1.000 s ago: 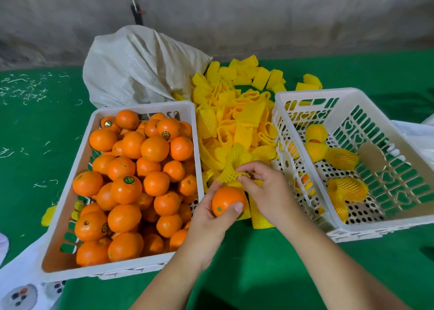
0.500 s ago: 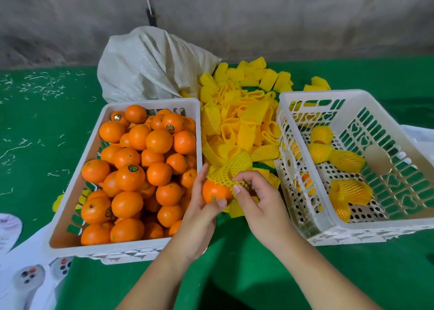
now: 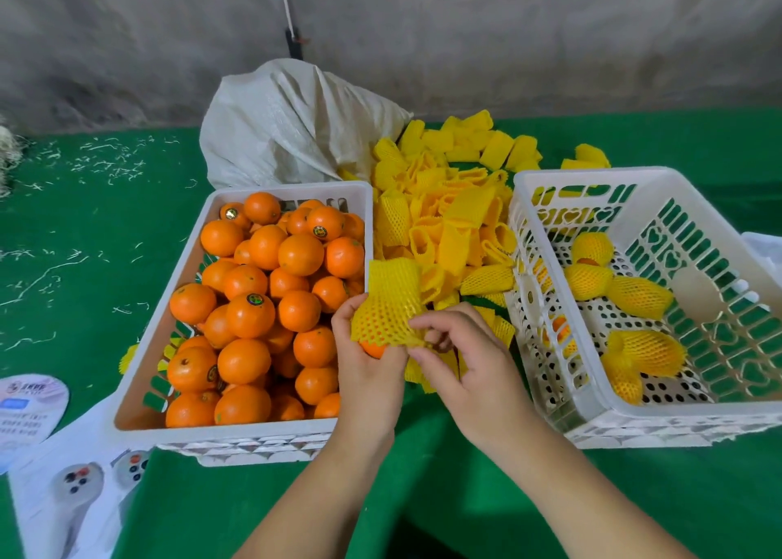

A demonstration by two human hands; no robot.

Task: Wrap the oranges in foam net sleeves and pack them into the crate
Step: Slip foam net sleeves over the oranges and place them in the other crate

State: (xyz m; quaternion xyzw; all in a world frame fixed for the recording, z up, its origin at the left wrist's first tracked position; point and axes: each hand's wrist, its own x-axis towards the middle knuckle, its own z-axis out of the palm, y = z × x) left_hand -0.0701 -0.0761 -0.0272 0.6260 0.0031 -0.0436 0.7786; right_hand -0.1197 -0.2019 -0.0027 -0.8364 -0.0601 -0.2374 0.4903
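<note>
Round orange fruit [image 3: 249, 313]: glossy, finely dimpled peel. Yellow foam net sleeve [image 3: 391, 304]: matt, open mesh. White perforated plastic crate [image 3: 592, 177]: smooth, semi-gloss. Green table covering [image 3: 63, 241]: matt. Off-white woven sack [image 3: 287, 126]: coarse, crinkled.

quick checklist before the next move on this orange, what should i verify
1. Left hand holds the orange from below: ok.
2. Right hand pinches the sleeve edge: ok.
3. Sleeve covers the whole orange: not ok, bare peel shows at the bottom, and the sleeve's top end stands loose above.
4. Sleeve untorn: cannot tell, the far side is hidden.
5. Room in the right crate: ok, only a few wrapped oranges lie on its floor.
6. Path to that crate: ok, only its near wall stands between, so lift over it.
</note>
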